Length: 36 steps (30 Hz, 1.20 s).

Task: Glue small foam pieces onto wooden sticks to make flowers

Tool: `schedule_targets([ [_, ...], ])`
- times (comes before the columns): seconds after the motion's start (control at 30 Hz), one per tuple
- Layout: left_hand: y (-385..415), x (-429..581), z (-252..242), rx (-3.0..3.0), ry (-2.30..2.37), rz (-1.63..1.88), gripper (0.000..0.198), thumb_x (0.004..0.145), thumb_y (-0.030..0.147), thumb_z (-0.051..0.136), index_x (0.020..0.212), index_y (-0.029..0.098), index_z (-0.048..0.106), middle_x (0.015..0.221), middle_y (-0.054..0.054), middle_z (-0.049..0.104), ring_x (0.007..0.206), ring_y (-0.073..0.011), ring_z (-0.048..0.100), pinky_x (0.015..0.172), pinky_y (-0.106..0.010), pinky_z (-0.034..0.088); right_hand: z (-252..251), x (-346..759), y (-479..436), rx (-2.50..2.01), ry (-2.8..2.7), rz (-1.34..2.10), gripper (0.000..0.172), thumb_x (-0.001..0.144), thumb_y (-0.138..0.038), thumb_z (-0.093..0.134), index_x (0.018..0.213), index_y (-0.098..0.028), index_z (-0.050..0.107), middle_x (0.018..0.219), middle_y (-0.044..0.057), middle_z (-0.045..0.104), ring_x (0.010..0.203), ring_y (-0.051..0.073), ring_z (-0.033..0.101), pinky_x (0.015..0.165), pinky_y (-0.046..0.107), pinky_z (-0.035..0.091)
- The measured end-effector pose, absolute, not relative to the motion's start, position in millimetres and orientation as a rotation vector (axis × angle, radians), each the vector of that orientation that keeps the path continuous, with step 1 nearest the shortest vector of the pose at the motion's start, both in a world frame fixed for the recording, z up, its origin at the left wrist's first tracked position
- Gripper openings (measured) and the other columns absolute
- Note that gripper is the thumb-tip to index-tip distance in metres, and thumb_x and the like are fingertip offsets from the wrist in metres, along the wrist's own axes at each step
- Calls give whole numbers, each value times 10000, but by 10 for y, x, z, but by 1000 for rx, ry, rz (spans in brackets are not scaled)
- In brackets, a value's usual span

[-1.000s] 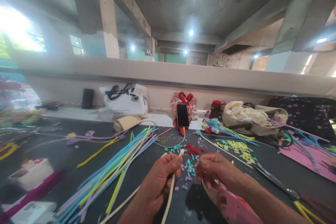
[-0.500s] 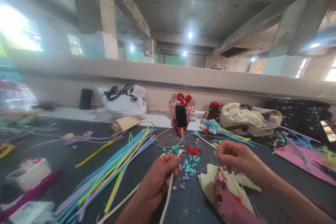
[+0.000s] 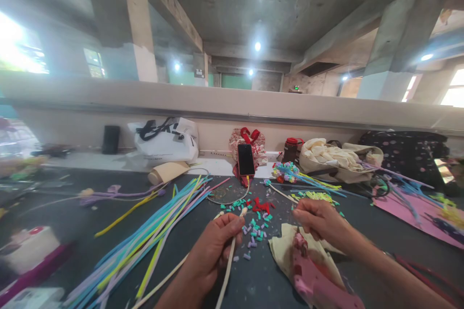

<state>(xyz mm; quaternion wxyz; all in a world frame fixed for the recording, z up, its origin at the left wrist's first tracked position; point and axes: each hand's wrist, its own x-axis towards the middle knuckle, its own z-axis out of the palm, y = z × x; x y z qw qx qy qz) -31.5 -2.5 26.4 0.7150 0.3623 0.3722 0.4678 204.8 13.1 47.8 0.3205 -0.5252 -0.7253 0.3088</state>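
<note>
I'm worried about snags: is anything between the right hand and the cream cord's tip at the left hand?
Nothing visible stands up between the right hand and the cream cord's tip at the left hand. Only small teal and lilac pieces and red scraps lie low on the table around there.

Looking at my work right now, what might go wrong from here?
The right hand is close to the tip of the pink tool, which looks like a glue gun; if hot, it might burn that hand.

Small bits lie loose near the left hand, which grips a pale cord; a sweep of either could scatter them.

The phone appears propped against a patterned bag, cable attached; a tug might topple it.
</note>
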Motion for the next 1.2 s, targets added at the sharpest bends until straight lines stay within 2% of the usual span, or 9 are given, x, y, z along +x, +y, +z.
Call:
schedule_targets([
  [0.13, -26, -313, 247, 851, 842, 1029, 269, 664, 355, 625, 601, 152, 461, 431, 68, 499, 263, 25, 294, 296, -95, 136, 446, 1942, 276, -1423, -2083, 409, 203, 665, -149, 482, 504, -186, 364, 466, -70, 389, 448, 70, 413, 419, 166, 289],
  [0.23, -41, -314, 260, 871, 845, 1028, 282, 661, 371, 623, 587, 147, 468, 432, 66, 499, 266, 26, 293, 296, -96, 136, 431, 1852, 400, -1429, -2173, 403, 86, 643, -100, 457, 616, -180, 470, 508, -69, 469, 454, 74, 470, 417, 159, 308],
  [0.33, -64, -315, 290, 867, 843, 1026, 280, 662, 367, 621, 576, 147, 469, 392, 85, 454, 261, 25, 276, 296, -97, 135, 409, 1783, 549, -1456, -2313, 369, 127, 676, -118, 474, 727, -178, 575, 543, -52, 568, 473, 92, 538, 433, 167, 336],
  [0.5, -71, -316, 295, 874, 838, 1038, 250, 675, 347, 609, 601, 148, 477, 434, 70, 510, 257, 27, 277, 288, -101, 133, 333, 1716, 832, -1555, -2516, 172, 136, 763, -177, 514, 695, -152, 630, 687, 27, 640, 695, 176, 599, 594, 260, 416],
  [0.63, -57, -310, 279, 871, 827, 1042, 240, 666, 349, 614, 617, 154, 483, 451, 61, 539, 230, 22, 264, 260, -122, 103, 244, 1646, 976, -1486, -2741, 170, 193, 847, -264, 483, 985, -151, 557, 1002, 51, 582, 858, 171, 566, 741, 369, 460],
  [0.77, -59, -302, 291, 876, 808, 1041, 234, 680, 347, 596, 616, 152, 484, 477, 38, 579, 215, 22, 280, 250, -122, 88, 154, 1588, 1032, -1486, -2812, 210, 240, 851, -261, 480, 1067, -162, 515, 1084, 64, 541, 896, 184, 555, 752, 383, 466],
  [0.97, -34, -319, 274, 896, 815, 1017, 221, 663, 333, 615, 620, 149, 500, 446, 45, 568, 212, 10, 302, 239, -106, 128, 134, 1642, 1002, -1550, -2590, 419, 240, 850, -268, 483, 1057, -152, 517, 1055, 60, 551, 864, 175, 565, 727, 371, 476],
  [1.13, -2, -330, 241, 888, 793, 947, 215, 640, 304, 645, 589, 124, 539, 429, 42, 554, 224, 2, 337, 241, -108, 213, 212, 1670, 838, -1469, -2287, 746, 89, 798, -160, 477, 836, -122, 549, 597, -29, 567, 502, 91, 546, 418, 183, 422],
  [1.2, -2, -325, 238, 879, 815, 953, 214, 645, 304, 640, 582, 123, 544, 404, 50, 537, 216, 2, 324, 236, -109, 208, 251, 1639, 750, -1396, -2184, 863, 64, 749, -145, 484, 780, -135, 539, 534, -50, 534, 460, 80, 526, 372, 152, 381],
])
